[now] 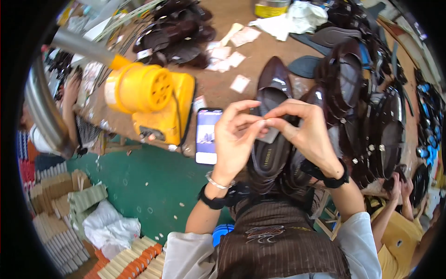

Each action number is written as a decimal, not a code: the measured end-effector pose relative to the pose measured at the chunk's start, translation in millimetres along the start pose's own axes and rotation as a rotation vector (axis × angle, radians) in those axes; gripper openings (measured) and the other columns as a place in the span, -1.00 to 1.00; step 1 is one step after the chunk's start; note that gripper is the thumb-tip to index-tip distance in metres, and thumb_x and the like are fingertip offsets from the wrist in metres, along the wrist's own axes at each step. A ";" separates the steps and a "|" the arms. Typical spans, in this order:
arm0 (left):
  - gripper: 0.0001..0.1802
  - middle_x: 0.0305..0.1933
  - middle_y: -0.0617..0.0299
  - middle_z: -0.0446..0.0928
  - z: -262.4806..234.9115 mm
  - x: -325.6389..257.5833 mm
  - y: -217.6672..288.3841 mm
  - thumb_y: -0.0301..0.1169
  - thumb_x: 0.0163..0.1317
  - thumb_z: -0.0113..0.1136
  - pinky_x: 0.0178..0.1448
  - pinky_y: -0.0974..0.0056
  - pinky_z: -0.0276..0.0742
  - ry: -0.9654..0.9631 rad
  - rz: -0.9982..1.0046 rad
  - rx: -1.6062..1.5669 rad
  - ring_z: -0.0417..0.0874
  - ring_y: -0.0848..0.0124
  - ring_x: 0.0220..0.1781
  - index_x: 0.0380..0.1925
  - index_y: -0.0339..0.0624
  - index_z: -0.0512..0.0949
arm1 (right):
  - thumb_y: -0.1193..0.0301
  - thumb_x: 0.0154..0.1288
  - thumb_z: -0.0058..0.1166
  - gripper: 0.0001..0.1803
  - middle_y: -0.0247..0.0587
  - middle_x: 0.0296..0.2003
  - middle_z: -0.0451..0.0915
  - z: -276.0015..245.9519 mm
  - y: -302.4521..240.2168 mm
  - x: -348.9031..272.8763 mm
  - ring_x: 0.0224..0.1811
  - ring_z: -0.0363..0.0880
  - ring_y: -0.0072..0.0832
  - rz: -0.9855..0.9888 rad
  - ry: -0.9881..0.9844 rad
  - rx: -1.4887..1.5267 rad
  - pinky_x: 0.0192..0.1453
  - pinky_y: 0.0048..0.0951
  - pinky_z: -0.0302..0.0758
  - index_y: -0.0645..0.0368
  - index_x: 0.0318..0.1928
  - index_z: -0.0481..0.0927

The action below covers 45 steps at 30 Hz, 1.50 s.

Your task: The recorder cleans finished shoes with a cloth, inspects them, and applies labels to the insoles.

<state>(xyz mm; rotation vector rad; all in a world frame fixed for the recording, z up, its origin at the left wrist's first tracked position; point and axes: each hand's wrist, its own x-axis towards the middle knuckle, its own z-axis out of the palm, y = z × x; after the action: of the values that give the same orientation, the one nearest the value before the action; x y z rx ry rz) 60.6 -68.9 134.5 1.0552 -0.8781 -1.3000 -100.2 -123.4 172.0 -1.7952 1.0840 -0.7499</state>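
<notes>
My left hand (pixel 238 135) and my right hand (pixel 302 128) meet at the fingertips over a dark brown glossy shoe (pixel 275 76). Both are closed in a pinch. A small pale slip (pixel 270 135) shows just below the joined fingertips; its exact kind is unclear. The shoe lies toe away from me, its dark insole (pixel 268 160) showing gold lettering at the heel. Right beside it, partly behind my right hand and wrist, is another glossy dark shoe (pixel 317 95). A phone (pixel 206 139) with its screen lit lies next to my left hand.
A yellow blower-like machine (pixel 144 93) stands left on the brown worktable (pixel 216 86). Shoes are piled at the far left (pixel 176 35) and along the right (pixel 388 125). Small white squares (pixel 240 83), white cloth (pixel 304 18) and a yellow tin (pixel 271 9) lie beyond. Co-workers' arms (pixel 395 195) show at both sides.
</notes>
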 end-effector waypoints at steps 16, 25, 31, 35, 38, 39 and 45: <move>-0.68 -0.44 0.57 0.34 -57.3 41.6 45.3 -0.44 0.32 0.18 -0.33 0.58 0.18 0.212 0.121 0.492 0.25 0.75 -0.42 0.06 -0.22 0.46 | 0.58 0.07 0.22 -0.91 -0.04 -0.47 0.63 -70.0 99.0 -153.2 -0.46 0.64 -0.30 0.487 0.445 -0.392 -0.34 -0.37 0.53 0.29 -0.34 0.65; -0.55 -0.14 0.14 0.57 -122.8 48.4 54.3 -0.58 0.23 0.08 -0.35 0.40 0.58 0.483 0.257 0.667 0.61 0.43 -0.39 0.15 -0.18 0.41 | 0.55 0.06 0.10 -0.85 0.00 -0.35 0.60 -21.5 143.9 -109.5 -0.34 0.61 0.02 0.369 0.458 -0.772 -0.28 -0.09 0.53 0.15 -0.29 0.60; -0.68 -0.18 -0.04 0.61 -64.8 78.4 -44.0 -0.39 0.06 0.39 -0.10 0.14 0.57 0.157 0.016 1.157 0.66 0.09 -0.23 -0.19 -0.29 0.60 | 0.59 0.12 0.11 -0.92 -0.01 -0.36 0.53 -37.4 138.2 -115.4 -0.34 0.57 -0.01 0.326 0.442 -0.599 -0.29 -0.16 0.48 0.22 -0.33 0.53; -0.60 -0.15 -0.09 0.57 -65.8 107.4 -73.9 -0.29 -0.01 0.44 -0.05 0.04 0.53 0.278 0.147 1.453 0.63 -0.02 -0.09 -0.18 -0.25 0.61 | 0.64 0.23 0.05 -0.95 -0.04 -0.49 0.51 -57.3 114.1 -119.8 -0.54 0.53 -0.25 0.320 0.507 -0.444 -0.40 -0.34 0.46 0.27 -0.32 0.49; -0.69 -0.18 -0.06 0.64 -65.9 120.0 -77.9 -0.31 -0.06 0.48 -0.08 0.08 0.56 0.230 -0.105 1.332 0.67 0.02 -0.15 -0.35 -0.23 0.64 | 0.62 0.33 0.02 -0.94 -0.26 -0.55 0.51 -70.4 111.4 -123.3 -0.52 0.48 -0.64 0.307 0.700 -0.363 -0.45 -0.58 0.43 0.28 -0.20 0.51; -0.69 -0.18 -0.06 0.64 -68.6 120.3 -75.8 -0.31 -0.06 0.48 -0.08 0.08 0.56 0.225 -0.113 1.330 0.67 0.02 -0.15 -0.35 -0.23 0.64 | 0.61 0.35 0.02 -0.92 -0.31 -0.56 0.51 -75.6 100.3 -119.9 -0.52 0.47 -0.68 0.308 0.739 -0.335 -0.46 -0.62 0.41 0.28 -0.17 0.52; -0.81 -0.47 0.06 0.68 -81.1 106.5 -72.7 -0.44 -0.02 0.46 -0.34 0.29 0.59 0.289 -0.143 0.761 0.73 0.35 -0.42 -0.45 -0.32 0.66 | 0.47 0.42 0.05 -0.90 -0.51 -0.55 0.47 -100.7 80.9 -117.4 -0.54 0.34 -0.83 0.355 0.757 -0.136 -0.49 -0.74 0.19 0.24 -0.17 0.57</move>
<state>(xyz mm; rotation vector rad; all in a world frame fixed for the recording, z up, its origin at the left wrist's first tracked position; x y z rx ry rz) 124.7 -163.5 33.9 1.8747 -1.1155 -0.8885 -263.8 -74.2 136.0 -1.3706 1.9224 -1.1899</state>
